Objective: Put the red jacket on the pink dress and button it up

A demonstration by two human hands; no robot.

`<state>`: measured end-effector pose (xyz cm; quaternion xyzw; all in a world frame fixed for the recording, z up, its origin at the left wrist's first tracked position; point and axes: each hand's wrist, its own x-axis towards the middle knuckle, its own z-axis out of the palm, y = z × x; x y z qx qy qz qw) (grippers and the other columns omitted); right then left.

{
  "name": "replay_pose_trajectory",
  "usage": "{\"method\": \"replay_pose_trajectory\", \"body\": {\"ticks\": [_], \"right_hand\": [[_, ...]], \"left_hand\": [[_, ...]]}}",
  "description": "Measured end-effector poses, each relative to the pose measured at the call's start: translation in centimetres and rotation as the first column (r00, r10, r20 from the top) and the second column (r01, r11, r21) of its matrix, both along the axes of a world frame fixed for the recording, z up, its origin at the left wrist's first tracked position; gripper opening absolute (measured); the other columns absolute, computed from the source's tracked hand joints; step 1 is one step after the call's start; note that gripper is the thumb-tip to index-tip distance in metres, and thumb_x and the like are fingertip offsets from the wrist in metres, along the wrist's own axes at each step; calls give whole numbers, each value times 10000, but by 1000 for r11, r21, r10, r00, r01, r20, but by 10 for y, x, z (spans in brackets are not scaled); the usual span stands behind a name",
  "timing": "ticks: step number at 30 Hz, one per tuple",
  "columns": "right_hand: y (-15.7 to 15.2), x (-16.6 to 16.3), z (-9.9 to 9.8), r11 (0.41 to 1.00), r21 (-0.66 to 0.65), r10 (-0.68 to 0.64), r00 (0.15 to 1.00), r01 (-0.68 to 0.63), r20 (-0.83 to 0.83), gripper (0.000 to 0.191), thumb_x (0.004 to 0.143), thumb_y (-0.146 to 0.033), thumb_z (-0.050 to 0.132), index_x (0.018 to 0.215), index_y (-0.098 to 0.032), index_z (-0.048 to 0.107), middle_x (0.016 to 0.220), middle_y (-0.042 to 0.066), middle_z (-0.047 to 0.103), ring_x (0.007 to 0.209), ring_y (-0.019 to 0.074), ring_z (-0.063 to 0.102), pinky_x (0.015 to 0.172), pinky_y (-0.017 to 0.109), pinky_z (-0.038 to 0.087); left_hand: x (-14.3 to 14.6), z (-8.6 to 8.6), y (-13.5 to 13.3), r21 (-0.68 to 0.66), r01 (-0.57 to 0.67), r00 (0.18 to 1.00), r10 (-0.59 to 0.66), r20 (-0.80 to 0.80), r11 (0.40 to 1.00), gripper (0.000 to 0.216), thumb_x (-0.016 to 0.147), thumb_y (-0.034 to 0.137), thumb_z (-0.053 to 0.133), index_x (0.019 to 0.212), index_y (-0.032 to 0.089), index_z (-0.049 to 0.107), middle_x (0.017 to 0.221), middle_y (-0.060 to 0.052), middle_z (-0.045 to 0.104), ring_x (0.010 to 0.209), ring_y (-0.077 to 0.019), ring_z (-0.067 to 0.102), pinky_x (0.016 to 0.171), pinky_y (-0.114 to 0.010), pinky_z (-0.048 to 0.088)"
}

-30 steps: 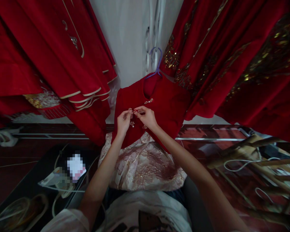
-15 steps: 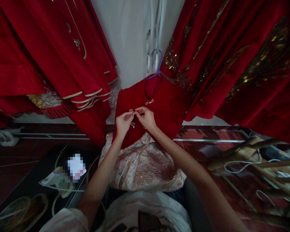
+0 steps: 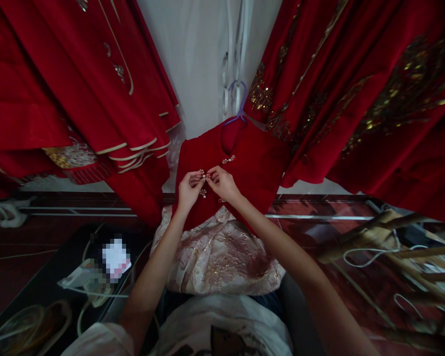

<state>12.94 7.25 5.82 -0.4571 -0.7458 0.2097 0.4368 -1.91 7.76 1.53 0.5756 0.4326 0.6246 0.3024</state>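
A small red velvet jacket point(image 3: 254, 165) hangs on a purple hanger point(image 3: 234, 101) in front of me, over a pale pink brocade skirt point(image 3: 218, 257). My left hand point(image 3: 188, 190) and my right hand point(image 3: 224, 184) meet at its front, fingers pinched on a beaded clasp point(image 3: 204, 174) at the closure. Another clasp point(image 3: 228, 159) sits higher up near the collar, and one more lies just below my fingers.
Long red embroidered robes hang at the left point(image 3: 77, 99) and right point(image 3: 356, 99), framing a white wall point(image 3: 196, 64). A dark case with cables and a white device point(image 3: 96, 277) lies low at the left. Wooden hangers and cords point(image 3: 393, 247) are piled at the right.
Both hands have stayed pinched on the same clasp, the fingers drawing slightly closer together. The view shifted a little.
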Motion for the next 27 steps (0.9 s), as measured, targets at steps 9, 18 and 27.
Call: {"method": "replay_pose_trajectory", "body": {"ticks": [9, 18, 27], "right_hand": [[-59, 67, -8, 958, -278, 20, 981, -75, -194, 213, 848, -276, 550, 1024, -162, 589, 839, 43, 659, 693, 127, 644, 631, 267, 543], [-69, 57, -15, 967, -208, -96, 964, 149, 247, 213, 846, -243, 579, 1040, -161, 611, 857, 58, 653, 714, 139, 614, 694, 269, 490], [-82, 37, -21, 975, -99, -141, 896, 199, 420, 259, 830, -180, 574, 1087, -196, 547, 1035, 65, 602, 880, 154, 606, 764, 244, 458]], "left_hand": [[-11, -8, -46, -113, -42, 921, -5, -389, 993, 241, 745, 338, 699, 860, 184, 554, 712, 18, 569, 631, -108, 542, 581, -221, 439], [-2, -9, -60, 30, -38, 799, 48, -599, 999, 92, 840, 220, 599, 921, 211, 642, 834, -9, 549, 715, -122, 568, 681, -251, 477], [-4, 6, -83, 52, -93, 856, 106, -506, 994, 71, 850, 248, 585, 894, 201, 615, 874, -19, 651, 716, -118, 634, 710, -253, 535]]}}
